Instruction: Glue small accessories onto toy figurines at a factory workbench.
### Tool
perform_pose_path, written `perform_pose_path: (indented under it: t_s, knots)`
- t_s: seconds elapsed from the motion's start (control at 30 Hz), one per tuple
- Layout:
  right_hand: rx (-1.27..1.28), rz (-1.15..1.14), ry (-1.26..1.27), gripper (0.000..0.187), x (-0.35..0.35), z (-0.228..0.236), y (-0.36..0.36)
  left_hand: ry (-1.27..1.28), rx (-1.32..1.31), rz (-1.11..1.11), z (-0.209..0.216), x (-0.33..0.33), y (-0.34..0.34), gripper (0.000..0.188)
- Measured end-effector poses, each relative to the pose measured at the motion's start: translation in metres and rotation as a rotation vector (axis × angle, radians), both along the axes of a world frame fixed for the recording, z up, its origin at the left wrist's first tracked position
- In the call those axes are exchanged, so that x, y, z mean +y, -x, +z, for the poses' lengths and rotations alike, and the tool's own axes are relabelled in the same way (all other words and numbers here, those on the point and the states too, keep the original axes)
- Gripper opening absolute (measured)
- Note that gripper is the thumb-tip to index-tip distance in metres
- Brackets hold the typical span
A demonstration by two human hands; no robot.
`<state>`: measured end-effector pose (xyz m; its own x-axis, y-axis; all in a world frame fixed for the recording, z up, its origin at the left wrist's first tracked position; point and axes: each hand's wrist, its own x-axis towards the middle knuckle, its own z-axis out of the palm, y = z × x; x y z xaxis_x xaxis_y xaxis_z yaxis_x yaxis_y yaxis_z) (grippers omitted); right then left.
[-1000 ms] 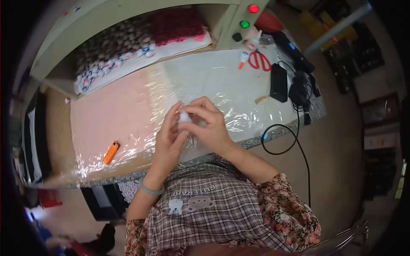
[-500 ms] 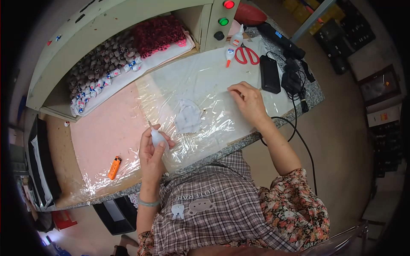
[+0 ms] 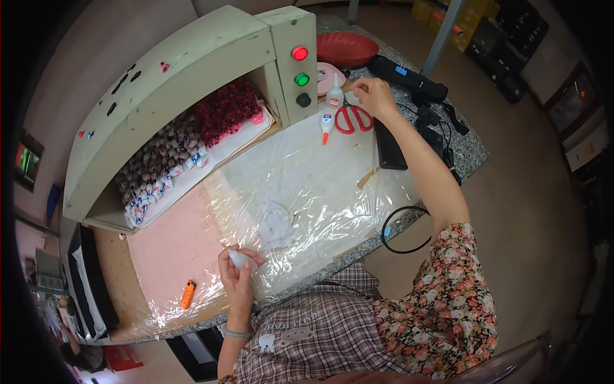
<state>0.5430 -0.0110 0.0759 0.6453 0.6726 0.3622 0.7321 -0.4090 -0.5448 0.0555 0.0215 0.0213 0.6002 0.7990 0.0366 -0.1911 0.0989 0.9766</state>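
My left hand (image 3: pixel 238 278) is closed round a small whitish squeeze bottle (image 3: pixel 240 260) near the table's front edge. Reaching to the far right, my right hand (image 3: pixel 376 97) has its fingertips pinched together just beyond the red-handled scissors (image 3: pixel 354 120); whatever they hold, if anything, is too small to make out. Left of that hand stands a clear glue bottle (image 3: pixel 334 96) with a pointed nozzle, and a white tube with an orange tip (image 3: pixel 327 128) lies nearer. A pale patterned piece of fabric (image 3: pixel 275 225) lies flat on the plastic sheet (image 3: pixel 307 185) ahead of my hands.
An arched machine (image 3: pixel 173 102) with lit red and green buttons stands at the back, dark fluffy pieces (image 3: pixel 220 115) on its shelf. An orange lighter (image 3: pixel 188 294) lies left. A black box (image 3: pixel 390 148) and cables are under my right forearm. Behind sits a red bowl (image 3: pixel 347 50).
My right hand has moved away from me, past the scissors to the far right of the table. The left hand keeps hold of the squeeze bottle. The whole view has shifted.
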Motion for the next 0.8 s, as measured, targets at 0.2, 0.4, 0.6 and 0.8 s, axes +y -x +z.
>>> perform_pose_path:
  t_s: [0.2, 0.4, 0.6, 0.8]
  knots:
    - [0.034, 0.071, -0.056, 0.018, 0.059, 0.001, -0.068, -0.051, 0.103, 0.094, 0.013, -0.005, -0.008, 0.041]
    - [-0.171, 0.276, 0.153, 0.027, 0.114, 0.002, -0.078, -0.066, 0.18, 0.139, 0.017, -0.013, -0.014, 0.042]
    - [-0.249, 0.391, 0.327, 0.029, 0.145, -0.008, -0.09, -0.078, 0.223, 0.181, 0.014, -0.014, -0.019, 0.043]
    - [-0.074, 0.505, 0.371, 0.019, 0.142, 0.005, -0.102, -0.046, 0.228, 0.212, 0.016, -0.014, -0.02, 0.045]
